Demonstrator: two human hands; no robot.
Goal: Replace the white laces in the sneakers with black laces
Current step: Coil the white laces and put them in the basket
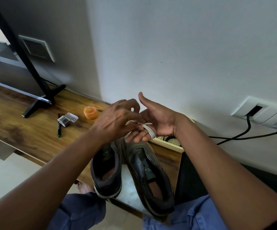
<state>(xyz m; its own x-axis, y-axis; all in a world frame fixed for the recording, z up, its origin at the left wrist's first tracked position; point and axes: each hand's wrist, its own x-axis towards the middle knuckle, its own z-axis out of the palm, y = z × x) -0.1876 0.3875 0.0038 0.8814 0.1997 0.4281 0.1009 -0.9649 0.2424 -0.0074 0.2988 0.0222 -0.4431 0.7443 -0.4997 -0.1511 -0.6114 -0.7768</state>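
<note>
Two dark sneakers, the left sneaker (pixel 107 171) and the right sneaker (pixel 151 178), lie side by side on the wooden table (pixel 26 130), heels toward me, with no lace showing in their eyelets. Above their toes my right hand (pixel 157 120) is held palm up with straight fingers and raised thumb. A white lace (pixel 148 129) is coiled in several loops around those fingers. My left hand (pixel 118 118) reaches over from the left and pinches the lace's loose end against the coil. No black lace can be made out.
A cream perforated basket (pixel 169 144) sits just behind the sneakers. To the left lie an orange jar (pixel 91 112), a clear plastic box (pixel 67 119) and a pen (pixel 58 125). A black TV stand (pixel 41 98) stands at the far left. Cables run from a wall socket (pixel 257 110).
</note>
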